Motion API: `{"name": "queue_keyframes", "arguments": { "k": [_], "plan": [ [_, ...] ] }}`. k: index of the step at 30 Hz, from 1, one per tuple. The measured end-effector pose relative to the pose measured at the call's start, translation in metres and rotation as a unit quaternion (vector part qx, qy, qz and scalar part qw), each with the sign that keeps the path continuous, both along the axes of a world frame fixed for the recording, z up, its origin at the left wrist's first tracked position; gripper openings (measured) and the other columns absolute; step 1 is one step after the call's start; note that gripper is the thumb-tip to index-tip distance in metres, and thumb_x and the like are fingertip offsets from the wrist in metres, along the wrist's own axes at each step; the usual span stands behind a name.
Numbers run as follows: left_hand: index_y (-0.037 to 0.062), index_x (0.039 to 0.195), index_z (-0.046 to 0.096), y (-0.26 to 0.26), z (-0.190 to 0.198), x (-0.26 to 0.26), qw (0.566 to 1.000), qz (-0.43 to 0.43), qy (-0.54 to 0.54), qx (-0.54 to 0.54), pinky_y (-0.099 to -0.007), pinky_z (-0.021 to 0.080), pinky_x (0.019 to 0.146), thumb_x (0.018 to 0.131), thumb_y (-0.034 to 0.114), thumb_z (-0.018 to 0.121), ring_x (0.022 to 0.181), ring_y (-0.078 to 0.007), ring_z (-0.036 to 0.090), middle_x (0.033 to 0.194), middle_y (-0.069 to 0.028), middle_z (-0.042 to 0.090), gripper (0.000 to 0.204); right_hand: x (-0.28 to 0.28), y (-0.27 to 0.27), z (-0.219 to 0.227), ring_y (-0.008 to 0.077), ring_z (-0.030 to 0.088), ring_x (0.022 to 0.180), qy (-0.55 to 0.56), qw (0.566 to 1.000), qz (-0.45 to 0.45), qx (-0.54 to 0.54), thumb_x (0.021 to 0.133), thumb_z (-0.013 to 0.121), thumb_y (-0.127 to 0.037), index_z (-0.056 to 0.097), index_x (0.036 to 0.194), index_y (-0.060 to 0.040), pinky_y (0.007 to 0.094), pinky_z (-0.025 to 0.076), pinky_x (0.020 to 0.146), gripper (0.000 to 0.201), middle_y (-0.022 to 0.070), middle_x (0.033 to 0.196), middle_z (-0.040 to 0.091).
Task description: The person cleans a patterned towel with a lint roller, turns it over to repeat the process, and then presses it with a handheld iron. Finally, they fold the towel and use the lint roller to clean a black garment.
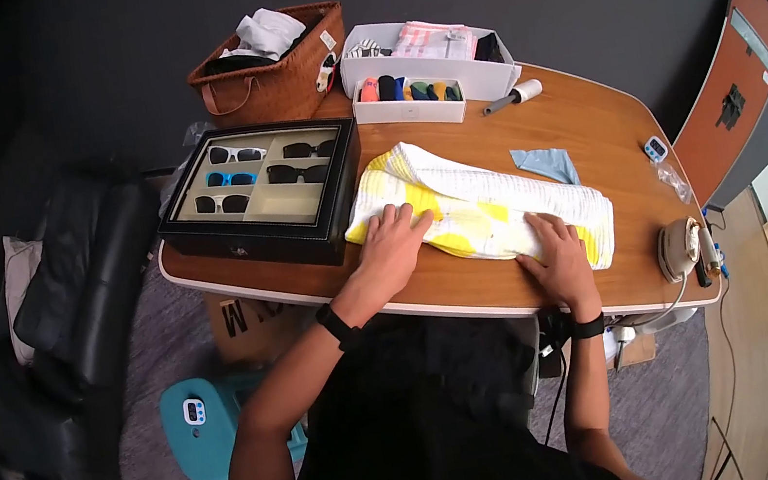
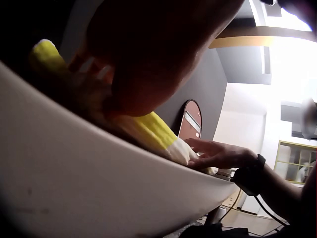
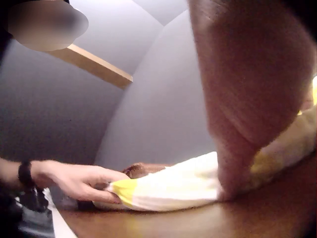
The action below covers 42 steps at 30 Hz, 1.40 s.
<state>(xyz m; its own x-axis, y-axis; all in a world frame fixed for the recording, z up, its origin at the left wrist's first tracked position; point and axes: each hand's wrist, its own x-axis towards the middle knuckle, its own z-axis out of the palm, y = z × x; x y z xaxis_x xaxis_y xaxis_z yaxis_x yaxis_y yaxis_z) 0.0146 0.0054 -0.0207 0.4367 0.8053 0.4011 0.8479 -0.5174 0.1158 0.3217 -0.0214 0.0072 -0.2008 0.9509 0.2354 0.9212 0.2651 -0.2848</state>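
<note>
A folded white cloth with yellow patches (image 1: 488, 211), like a towel, lies lengthwise on the table in the head view. My left hand (image 1: 393, 247) rests on its left part, fingers spread over a yellow patch. Toward the other end, my right hand (image 1: 561, 264) touches the cloth with extended fingers, its thumb at the near edge. In the left wrist view the right hand (image 2: 223, 154) lies against the cloth's far end. From the right wrist, the left hand (image 3: 74, 179) shows at a yellow corner, with the thumb low beside the fold.
A black sunglasses case (image 1: 265, 198) stands left of the cloth. Behind are a wicker basket (image 1: 279, 83), a white bin (image 1: 428, 62), a small box of rolled fabrics (image 1: 410, 109) and a lint roller (image 1: 513, 97). A blue cloth (image 1: 547, 164) lies behind; a corded beige device (image 1: 680, 249) sits right.
</note>
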Motion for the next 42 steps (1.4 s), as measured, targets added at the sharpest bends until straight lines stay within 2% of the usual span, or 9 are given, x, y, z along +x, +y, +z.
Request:
{"name": "queue_keyframes", "arguments": {
  "k": [5, 10, 12, 16, 20, 28, 31, 33, 42],
  "plan": [
    [0.0044, 0.118, 0.068, -0.011, 0.011, 0.000, 0.997, -0.041, -0.050, -0.032, -0.0468, 0.048, 0.090, 0.082, -0.005, 0.056, 0.106, -0.0369, 0.056, 0.111, -0.0139, 0.062, 0.038, 0.009, 0.020, 0.010, 0.0412, 0.054, 0.129, -0.020, 0.998, 0.007, 0.057, 0.082, 0.080, -0.048, 0.054, 0.145, -0.0090, 0.0505, 0.048, 0.103, 0.078, 0.0182, 0.147, 0.053],
    [0.0036, 0.115, 0.069, -0.033, 0.052, -0.019, 0.991, -0.092, -0.005, -0.102, -0.0460, 0.049, 0.090, 0.088, 0.005, 0.062, 0.106, -0.0374, 0.058, 0.105, -0.0138, 0.064, 0.028, 0.012, 0.032, 0.030, 0.0386, 0.063, 0.119, 0.021, 0.997, -0.036, -0.072, 0.087, 0.073, -0.047, 0.064, 0.129, -0.0050, 0.0490, 0.051, 0.097, 0.060, 0.0214, 0.133, 0.062],
    [0.0023, 0.115, 0.069, -0.021, 0.087, -0.023, 0.938, -0.096, -0.034, -0.330, -0.0447, 0.047, 0.095, 0.096, 0.019, 0.062, 0.110, -0.0386, 0.058, 0.107, -0.0153, 0.063, 0.026, 0.016, 0.048, 0.034, 0.0371, 0.064, 0.114, -0.017, 0.996, -0.008, -0.089, 0.086, 0.073, -0.039, 0.068, 0.114, -0.0052, 0.0499, 0.051, 0.094, 0.044, 0.0189, 0.125, 0.065],
    [0.0021, 0.132, 0.059, 0.017, 0.055, -0.032, 0.973, -0.105, -0.027, -0.202, -0.0441, 0.044, 0.104, 0.094, 0.029, 0.066, 0.120, -0.0386, 0.055, 0.120, -0.0214, 0.059, 0.047, 0.045, 0.087, 0.055, 0.0366, 0.060, 0.115, -0.083, 0.976, 0.163, -0.117, 0.082, 0.076, -0.041, 0.069, 0.105, -0.0094, 0.0445, 0.050, 0.097, 0.039, 0.0179, 0.116, 0.066],
    [0.0000, 0.137, 0.053, 0.059, 0.054, -0.032, 0.942, -0.134, 0.067, -0.300, -0.0430, 0.045, 0.102, 0.080, 0.035, 0.079, 0.122, -0.0383, 0.055, 0.124, -0.0231, 0.059, 0.071, 0.066, 0.106, 0.080, 0.0264, 0.071, 0.102, -0.139, 0.928, 0.111, -0.327, 0.069, 0.086, -0.046, 0.066, 0.127, -0.0017, 0.0349, 0.054, 0.088, 0.075, 0.0164, 0.114, 0.074],
    [0.0026, 0.125, 0.061, 0.079, 0.066, -0.043, 0.855, -0.175, 0.086, -0.481, -0.0407, 0.052, 0.090, 0.071, 0.035, 0.089, 0.107, -0.0324, 0.068, 0.117, -0.0199, 0.069, 0.069, 0.082, 0.075, 0.100, 0.0220, 0.070, 0.101, -0.040, 0.868, 0.135, -0.475, 0.073, 0.089, -0.031, 0.065, 0.128, -0.0005, 0.0325, 0.053, 0.093, 0.068, 0.0117, 0.114, 0.074],
    [0.0024, 0.126, 0.060, 0.060, 0.111, -0.053, 0.874, -0.273, 0.127, -0.382, -0.0420, 0.053, 0.090, 0.077, 0.032, 0.085, 0.107, -0.0312, 0.068, 0.118, -0.0190, 0.069, 0.063, 0.078, 0.043, 0.149, 0.0231, 0.070, 0.102, 0.041, 0.887, 0.185, -0.421, 0.076, 0.088, -0.025, 0.064, 0.129, -0.0017, 0.0343, 0.053, 0.095, 0.063, 0.0129, 0.115, 0.074],
    [0.0028, 0.126, 0.059, 0.049, 0.171, -0.060, 0.881, -0.299, 0.097, -0.353, -0.0427, 0.053, 0.091, 0.081, 0.034, 0.083, 0.108, -0.0320, 0.068, 0.117, -0.0182, 0.069, 0.059, 0.060, 0.013, 0.207, 0.0249, 0.071, 0.103, -0.130, 0.929, 0.142, -0.315, 0.077, 0.088, -0.023, 0.063, 0.129, -0.0026, 0.0357, 0.053, 0.096, 0.061, 0.0154, 0.116, 0.073],
    [-0.0004, 0.120, 0.065, 0.012, 0.398, -0.070, 0.967, -0.213, 0.008, -0.139, -0.0359, 0.056, 0.095, 0.084, 0.014, 0.081, 0.104, -0.0184, 0.068, 0.110, -0.0070, 0.071, 0.042, 0.111, -0.047, 0.353, 0.0220, 0.067, 0.113, 0.098, 0.989, 0.100, -0.046, 0.075, 0.089, -0.009, 0.055, 0.138, 0.0018, 0.0379, 0.052, 0.102, 0.072, 0.0120, 0.123, 0.070]
  ]
}}
